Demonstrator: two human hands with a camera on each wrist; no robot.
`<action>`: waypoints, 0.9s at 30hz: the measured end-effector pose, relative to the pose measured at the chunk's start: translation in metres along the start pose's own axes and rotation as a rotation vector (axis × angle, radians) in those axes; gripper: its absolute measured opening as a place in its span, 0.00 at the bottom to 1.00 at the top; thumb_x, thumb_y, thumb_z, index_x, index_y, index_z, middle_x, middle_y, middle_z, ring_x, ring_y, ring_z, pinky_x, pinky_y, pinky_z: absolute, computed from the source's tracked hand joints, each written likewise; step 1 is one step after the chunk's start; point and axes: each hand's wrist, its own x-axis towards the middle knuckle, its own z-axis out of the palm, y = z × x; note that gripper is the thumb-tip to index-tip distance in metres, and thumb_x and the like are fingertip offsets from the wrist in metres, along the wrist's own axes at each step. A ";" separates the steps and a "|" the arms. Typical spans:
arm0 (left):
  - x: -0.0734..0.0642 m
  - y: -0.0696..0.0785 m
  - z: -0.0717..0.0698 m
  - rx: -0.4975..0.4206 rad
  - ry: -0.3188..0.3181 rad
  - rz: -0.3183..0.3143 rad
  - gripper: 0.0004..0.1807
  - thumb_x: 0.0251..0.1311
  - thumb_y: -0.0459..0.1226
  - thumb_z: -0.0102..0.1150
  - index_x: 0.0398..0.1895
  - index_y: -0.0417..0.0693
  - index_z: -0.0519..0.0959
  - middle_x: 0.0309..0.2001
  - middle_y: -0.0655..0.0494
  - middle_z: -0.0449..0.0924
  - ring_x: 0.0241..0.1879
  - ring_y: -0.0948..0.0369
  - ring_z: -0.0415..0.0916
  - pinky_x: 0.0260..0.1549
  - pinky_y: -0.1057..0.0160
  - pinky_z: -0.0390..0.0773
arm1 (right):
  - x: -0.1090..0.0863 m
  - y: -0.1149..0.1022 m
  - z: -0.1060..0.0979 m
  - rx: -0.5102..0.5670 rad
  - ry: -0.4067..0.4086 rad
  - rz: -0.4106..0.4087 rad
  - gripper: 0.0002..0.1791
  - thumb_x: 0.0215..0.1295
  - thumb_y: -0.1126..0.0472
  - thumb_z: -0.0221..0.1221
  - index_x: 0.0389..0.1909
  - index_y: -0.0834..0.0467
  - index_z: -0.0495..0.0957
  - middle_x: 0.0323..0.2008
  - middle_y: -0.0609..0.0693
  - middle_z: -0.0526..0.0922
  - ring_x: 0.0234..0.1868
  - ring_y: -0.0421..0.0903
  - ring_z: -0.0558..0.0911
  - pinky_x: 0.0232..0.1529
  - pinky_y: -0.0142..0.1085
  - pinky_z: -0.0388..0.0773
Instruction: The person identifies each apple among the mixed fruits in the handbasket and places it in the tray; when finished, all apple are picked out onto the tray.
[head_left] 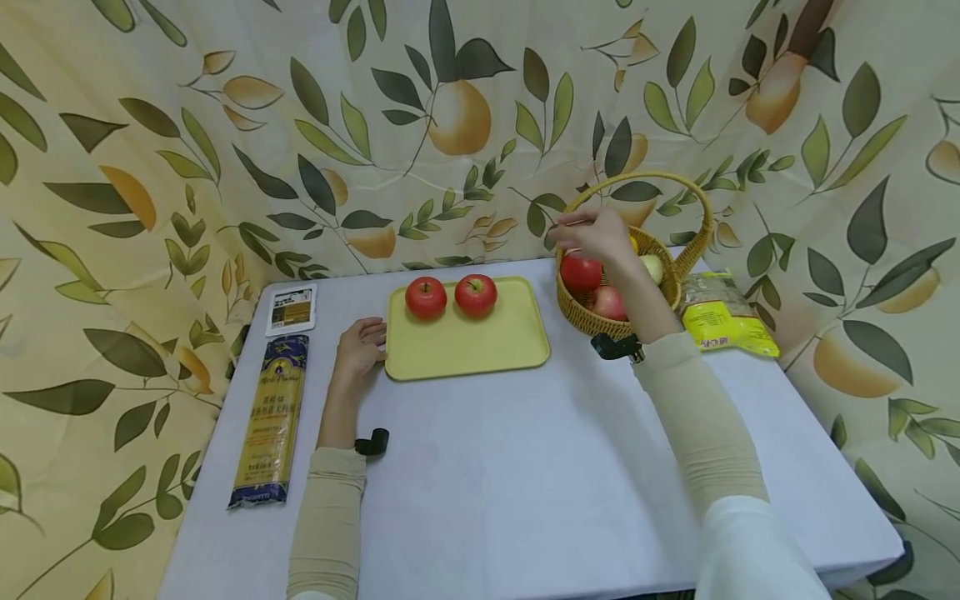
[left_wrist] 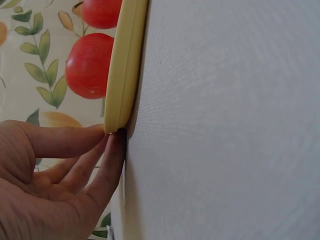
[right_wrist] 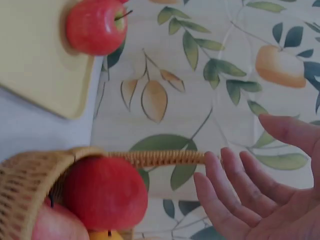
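Observation:
A yellow tray (head_left: 480,346) lies on the white table with two red apples (head_left: 426,297) (head_left: 476,295) at its far edge. My left hand (head_left: 358,348) rests flat on the table, fingertips (left_wrist: 107,137) touching the tray's left edge (left_wrist: 122,75). My right hand (head_left: 596,235) hovers over the wicker basket (head_left: 581,315), fingers relaxed and holding nothing, just above a red apple (head_left: 581,272). In the right wrist view the spread fingers (right_wrist: 235,185) sit beside that apple (right_wrist: 104,192) and the basket rim (right_wrist: 150,158). Another red apple (head_left: 609,303) and a pale fruit (head_left: 652,267) lie in the basket.
A long dark pasta packet (head_left: 273,417) and a small white packet (head_left: 292,308) lie left of the tray. A yellow-green bag (head_left: 722,315) lies right of the basket. A leaf-patterned cloth backs the table on three sides.

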 end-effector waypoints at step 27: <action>0.003 -0.001 -0.002 0.000 -0.005 0.006 0.41 0.52 0.10 0.51 0.73 0.36 0.68 0.69 0.39 0.74 0.67 0.46 0.74 0.47 0.69 0.81 | 0.033 0.059 -0.076 -0.400 -0.277 0.230 0.52 0.63 0.46 0.72 0.77 0.68 0.57 0.66 0.69 0.72 0.53 0.57 0.86 0.55 0.53 0.84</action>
